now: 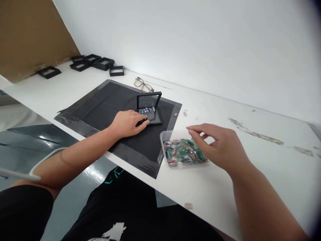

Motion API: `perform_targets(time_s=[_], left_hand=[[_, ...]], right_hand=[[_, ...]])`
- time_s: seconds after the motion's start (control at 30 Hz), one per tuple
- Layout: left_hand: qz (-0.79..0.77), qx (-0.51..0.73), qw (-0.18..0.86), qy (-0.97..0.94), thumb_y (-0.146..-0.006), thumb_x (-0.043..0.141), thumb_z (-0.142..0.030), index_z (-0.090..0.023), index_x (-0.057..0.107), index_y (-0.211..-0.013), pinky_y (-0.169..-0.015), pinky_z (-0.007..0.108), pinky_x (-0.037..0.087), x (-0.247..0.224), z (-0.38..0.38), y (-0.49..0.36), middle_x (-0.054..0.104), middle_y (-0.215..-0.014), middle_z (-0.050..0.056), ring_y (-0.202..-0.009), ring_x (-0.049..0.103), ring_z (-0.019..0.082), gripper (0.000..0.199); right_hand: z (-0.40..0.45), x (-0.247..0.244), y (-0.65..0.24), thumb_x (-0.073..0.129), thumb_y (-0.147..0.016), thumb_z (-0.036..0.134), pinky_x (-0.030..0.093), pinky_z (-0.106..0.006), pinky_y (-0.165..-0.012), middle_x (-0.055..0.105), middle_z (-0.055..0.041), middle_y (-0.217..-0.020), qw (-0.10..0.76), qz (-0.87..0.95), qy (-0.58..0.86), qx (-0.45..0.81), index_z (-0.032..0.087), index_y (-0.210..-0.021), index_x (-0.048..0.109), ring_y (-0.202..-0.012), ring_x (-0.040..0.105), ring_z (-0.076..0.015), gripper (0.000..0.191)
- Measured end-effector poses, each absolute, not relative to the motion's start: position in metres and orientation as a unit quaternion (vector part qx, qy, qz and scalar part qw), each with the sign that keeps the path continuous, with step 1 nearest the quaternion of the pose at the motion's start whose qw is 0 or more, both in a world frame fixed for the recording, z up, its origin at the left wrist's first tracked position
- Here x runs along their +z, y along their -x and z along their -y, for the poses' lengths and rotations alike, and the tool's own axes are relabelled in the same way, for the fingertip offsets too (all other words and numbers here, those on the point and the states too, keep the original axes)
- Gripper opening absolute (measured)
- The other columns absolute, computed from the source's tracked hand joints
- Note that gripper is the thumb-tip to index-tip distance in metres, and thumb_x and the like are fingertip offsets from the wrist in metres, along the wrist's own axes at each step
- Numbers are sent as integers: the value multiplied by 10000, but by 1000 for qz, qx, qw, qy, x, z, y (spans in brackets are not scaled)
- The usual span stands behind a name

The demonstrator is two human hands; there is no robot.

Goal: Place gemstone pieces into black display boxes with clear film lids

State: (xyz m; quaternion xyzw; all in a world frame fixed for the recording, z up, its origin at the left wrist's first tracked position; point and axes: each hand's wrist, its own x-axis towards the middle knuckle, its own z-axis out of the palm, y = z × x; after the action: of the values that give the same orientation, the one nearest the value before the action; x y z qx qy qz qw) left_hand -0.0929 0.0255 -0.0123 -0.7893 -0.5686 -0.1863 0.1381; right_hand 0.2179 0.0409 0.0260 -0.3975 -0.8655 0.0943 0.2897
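On a black mat (100,103) stands a small black case (156,117) with its windowed lid raised. Several shiny decorated nail tips (147,110) lie in a row inside it, near the hinge. My left hand (129,124) rests at the case's left front edge, its fingers closed round something dark that I cannot make out. To the right, a clear plastic box (165,136) holds many green and pink nail tips (184,151). My right hand (215,144) is over the box's right side, thumb and forefinger nearly together; anything between them is too small to tell.
Eyeglasses (143,85) lie behind the mat. Several black frames (104,63) are at the back left, by a brown board (32,36). One loose pink piece (175,114) lies right of the mat. A white wall (200,43) rises behind the table.
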Motion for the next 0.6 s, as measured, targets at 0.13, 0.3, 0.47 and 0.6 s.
perform_targets(time_s=[0.13, 0.3, 0.47, 0.6], left_hand=[[593, -171, 152, 772, -934, 513, -458, -250, 810, -1000, -493, 264, 305, -15, -26, 91, 759, -683, 27, -670, 725, 198, 368], [580, -189, 190, 769, -932, 523, -452, -240, 819, -977, -482, 263, 268, -16, -20, 88, 727, -595, 27, -571, 691, 201, 367], [497, -233, 219, 806, -921, 579, -423, -249, 805, -954, -493, 257, 363, -9, -10, 80, 716, -600, -16, -552, 668, 151, 287], [308, -303, 228, 873, -890, 651, -370, -217, 768, -978, -609, 253, 495, 9, -2, 60, 770, -835, 4, -698, 674, 137, 211]], right_hand=[[-41, 28, -219, 605, -954, 291, 495, -253, -496, 769, -6, -843, 289, 863, 409, 73, 228, -952, 768, -669, 660, -148, 174], [-45, 33, -233, 595, -953, 327, 516, -304, -549, 791, -22, -914, 293, 847, 442, 51, 245, -976, 773, -698, 693, -186, 197], [-53, 26, -269, 567, -939, 404, 526, -418, -671, 778, -41, -1091, 278, 771, 571, 42, 298, -1051, 762, -720, 708, -248, 249], [-51, 20, -285, 568, -920, 444, 505, -405, -663, 783, -47, -966, 233, 736, 623, 125, 285, -1020, 758, -683, 688, -240, 267]])
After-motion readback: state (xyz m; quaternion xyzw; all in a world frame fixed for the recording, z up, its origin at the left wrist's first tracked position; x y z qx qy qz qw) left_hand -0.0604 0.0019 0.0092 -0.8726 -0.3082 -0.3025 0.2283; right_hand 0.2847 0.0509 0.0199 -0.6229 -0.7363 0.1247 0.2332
